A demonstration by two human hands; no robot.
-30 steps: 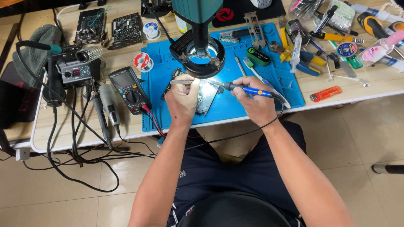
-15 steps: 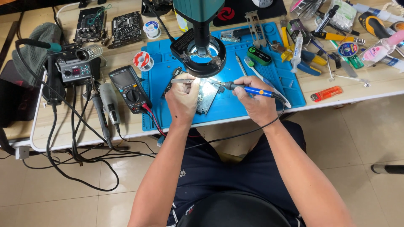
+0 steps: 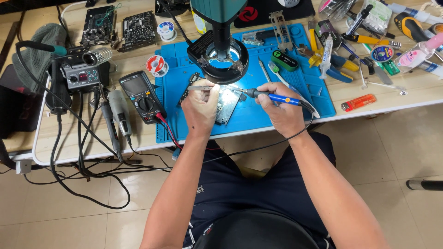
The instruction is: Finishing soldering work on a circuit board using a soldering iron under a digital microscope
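Right hand [image 3: 282, 114]: grip closed on blue soldering iron [image 3: 277, 97], tip at circuit board [image 3: 227, 104].
Left hand [image 3: 201, 108]: pinches tweezers [image 3: 199, 88].
Board: blue mat [image 3: 304, 83], worktop's near edge, under ring-lit microscope [image 3: 220, 50].
Technique: judged best with wrists braced, brief tip contact.

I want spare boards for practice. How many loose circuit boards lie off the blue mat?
2: a green-edged circuit board at the table's far left, and a black circuit board just to its right. More may hide under the clutter.
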